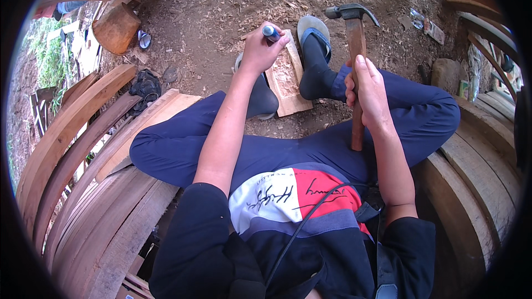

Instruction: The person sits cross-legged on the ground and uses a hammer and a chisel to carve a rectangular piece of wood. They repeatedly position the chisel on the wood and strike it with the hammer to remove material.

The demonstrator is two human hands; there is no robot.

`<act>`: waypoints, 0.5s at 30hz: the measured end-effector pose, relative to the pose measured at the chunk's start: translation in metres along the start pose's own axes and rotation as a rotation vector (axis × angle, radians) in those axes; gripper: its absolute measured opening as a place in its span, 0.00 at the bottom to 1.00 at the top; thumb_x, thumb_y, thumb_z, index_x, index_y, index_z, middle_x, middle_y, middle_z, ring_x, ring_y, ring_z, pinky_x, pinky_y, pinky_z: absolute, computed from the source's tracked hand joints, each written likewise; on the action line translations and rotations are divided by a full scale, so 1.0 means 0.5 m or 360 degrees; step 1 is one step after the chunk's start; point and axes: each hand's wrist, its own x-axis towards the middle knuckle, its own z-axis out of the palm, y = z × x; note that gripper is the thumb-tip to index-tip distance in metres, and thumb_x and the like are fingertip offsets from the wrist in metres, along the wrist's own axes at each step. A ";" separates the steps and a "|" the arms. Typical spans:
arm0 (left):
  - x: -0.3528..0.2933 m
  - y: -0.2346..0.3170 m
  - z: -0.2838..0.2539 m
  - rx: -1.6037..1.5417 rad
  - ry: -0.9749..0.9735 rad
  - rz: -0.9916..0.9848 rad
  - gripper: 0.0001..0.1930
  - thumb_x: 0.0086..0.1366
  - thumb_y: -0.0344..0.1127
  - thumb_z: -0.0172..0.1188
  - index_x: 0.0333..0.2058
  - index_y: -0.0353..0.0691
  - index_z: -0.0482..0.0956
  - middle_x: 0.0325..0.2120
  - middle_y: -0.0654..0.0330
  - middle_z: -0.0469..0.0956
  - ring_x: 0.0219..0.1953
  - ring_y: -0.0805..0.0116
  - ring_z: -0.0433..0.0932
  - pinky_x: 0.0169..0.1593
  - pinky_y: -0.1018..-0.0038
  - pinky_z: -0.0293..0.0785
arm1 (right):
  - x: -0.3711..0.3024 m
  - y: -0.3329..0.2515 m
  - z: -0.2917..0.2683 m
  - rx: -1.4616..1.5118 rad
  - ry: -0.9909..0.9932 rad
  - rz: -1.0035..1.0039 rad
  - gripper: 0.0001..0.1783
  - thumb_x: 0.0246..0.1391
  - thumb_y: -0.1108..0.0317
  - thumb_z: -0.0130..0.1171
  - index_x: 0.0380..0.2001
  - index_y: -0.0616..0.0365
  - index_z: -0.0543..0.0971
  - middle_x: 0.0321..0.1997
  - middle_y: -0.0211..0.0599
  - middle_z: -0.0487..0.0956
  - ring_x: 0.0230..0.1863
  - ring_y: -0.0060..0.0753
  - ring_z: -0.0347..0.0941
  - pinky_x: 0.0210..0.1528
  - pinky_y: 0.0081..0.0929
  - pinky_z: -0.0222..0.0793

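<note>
We count one left hand [263,50] and one right hand [368,91], two in all, along with one hammer [356,41], one blue-ended tool [271,33] and one hollowed wooden piece [285,81]. We also find two sandals [313,27], two dark socks [316,71], one wooden stump [115,29], one small can-like object [144,39] and one black bundle [145,86]. Of the long boards [72,119], we see several on each side, overlapping too much for us to number surely.

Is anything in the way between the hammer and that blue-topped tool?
Nothing visible: the right hand holds the hammer, the left hand the blue-topped tool; the right sandal looks lower, on the ground.
</note>
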 end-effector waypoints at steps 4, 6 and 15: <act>0.006 -0.016 0.000 -0.0184 -0.0075 -0.0040 0.10 0.60 0.34 0.69 0.36 0.38 0.78 0.32 0.62 0.82 0.36 0.77 0.80 0.42 0.76 0.76 | 0.000 0.001 0.001 -0.0010 0.0002 -0.0015 0.21 0.70 0.49 0.42 0.42 0.57 0.71 0.21 0.23 0.66 0.15 0.13 0.61 0.17 0.16 0.59; 0.018 -0.026 -0.004 -0.0228 -0.0117 0.0018 0.10 0.59 0.34 0.69 0.35 0.37 0.78 0.28 0.64 0.81 0.32 0.78 0.79 0.39 0.75 0.76 | -0.005 -0.004 0.007 -0.0110 -0.0016 -0.0104 0.20 0.70 0.50 0.42 0.42 0.57 0.70 0.21 0.24 0.66 0.15 0.13 0.61 0.17 0.16 0.59; 0.025 -0.019 0.006 0.0132 -0.0032 0.0298 0.12 0.55 0.38 0.70 0.34 0.40 0.79 0.26 0.57 0.81 0.28 0.70 0.79 0.36 0.71 0.75 | -0.082 -0.125 0.065 -0.0556 -0.0256 -0.1457 0.13 0.66 0.64 0.51 0.47 0.61 0.71 0.23 0.44 0.73 0.23 0.43 0.76 0.28 0.32 0.69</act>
